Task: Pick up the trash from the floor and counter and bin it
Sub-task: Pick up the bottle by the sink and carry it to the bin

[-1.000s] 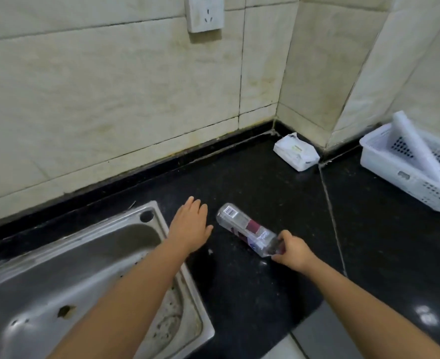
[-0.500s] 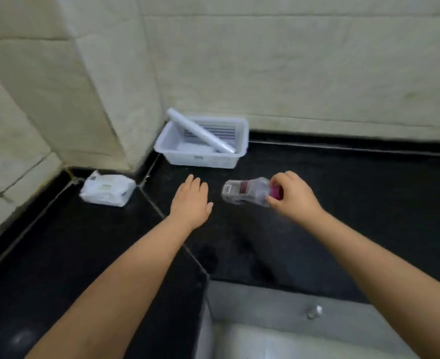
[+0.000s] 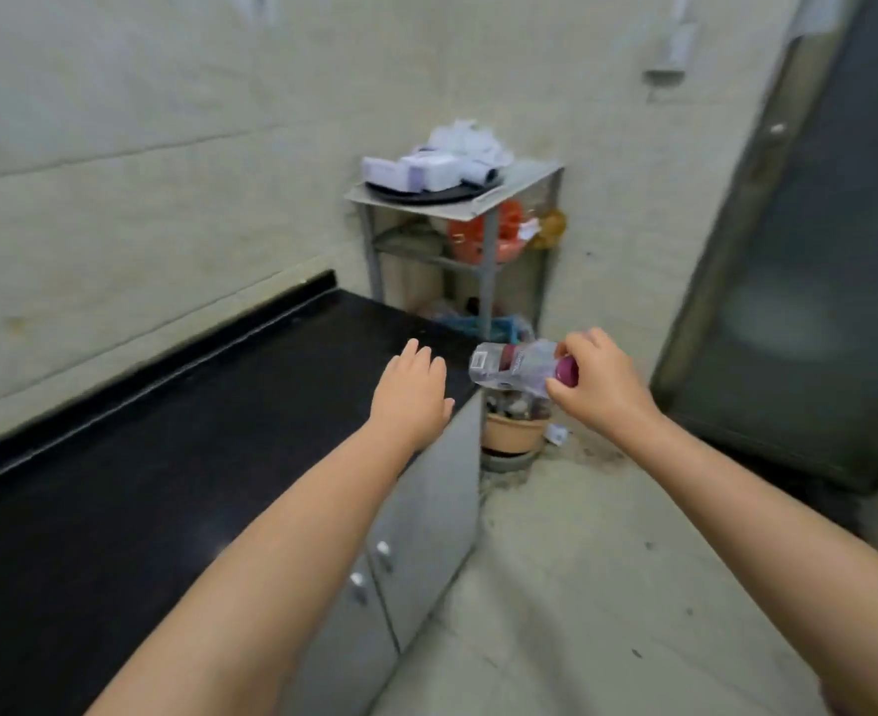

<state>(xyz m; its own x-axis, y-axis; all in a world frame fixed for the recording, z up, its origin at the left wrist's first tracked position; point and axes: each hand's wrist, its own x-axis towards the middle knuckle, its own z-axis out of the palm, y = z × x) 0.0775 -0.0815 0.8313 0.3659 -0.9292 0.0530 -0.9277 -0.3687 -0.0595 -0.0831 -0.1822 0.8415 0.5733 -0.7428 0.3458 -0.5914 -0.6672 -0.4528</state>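
The right hand (image 3: 599,387) is clamped on the cap end of the crushed plastic bottle (image 3: 512,365), carried in the air just past the dark surface (image 3: 168,457). The left hand (image 3: 411,392) hovers spread and empty. Bring the bottle directly over the tan bin (image 3: 512,437) below before letting go, since the bin looks full.

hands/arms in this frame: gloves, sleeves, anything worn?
Nothing worn that shows. Left hand and right hand are bare, no gloves, and no rings visible on the fingers. Both forearms are bare up to the frame edge: no sleeves, watch, bands or markings in view.
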